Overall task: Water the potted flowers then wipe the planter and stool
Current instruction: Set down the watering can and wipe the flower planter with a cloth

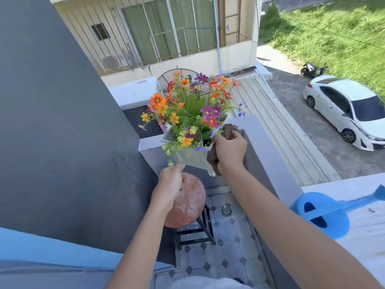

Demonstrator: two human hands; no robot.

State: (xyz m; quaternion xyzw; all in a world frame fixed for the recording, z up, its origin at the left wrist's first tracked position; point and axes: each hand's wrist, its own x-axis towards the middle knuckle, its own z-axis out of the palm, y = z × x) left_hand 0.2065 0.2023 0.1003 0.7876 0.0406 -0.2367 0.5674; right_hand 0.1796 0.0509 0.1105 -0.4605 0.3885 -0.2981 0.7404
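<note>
A pale square planter (194,158) full of orange, red, yellow and purple flowers (187,109) is lifted in the air above a round reddish-brown stool (190,200). My left hand (169,184) grips the planter's lower left corner. My right hand (229,151) presses a brown cloth (228,130) against the planter's right side, near the rim. The cloth also shows below that hand. A blue watering can (325,213) rests on the white ledge at the right.
A dark grey wall (62,122) rises on the left. The balcony parapet (268,147) runs along the right. Below lies a tiled floor with a drain (226,211). Beyond the parapet are a roof, a white car and grass.
</note>
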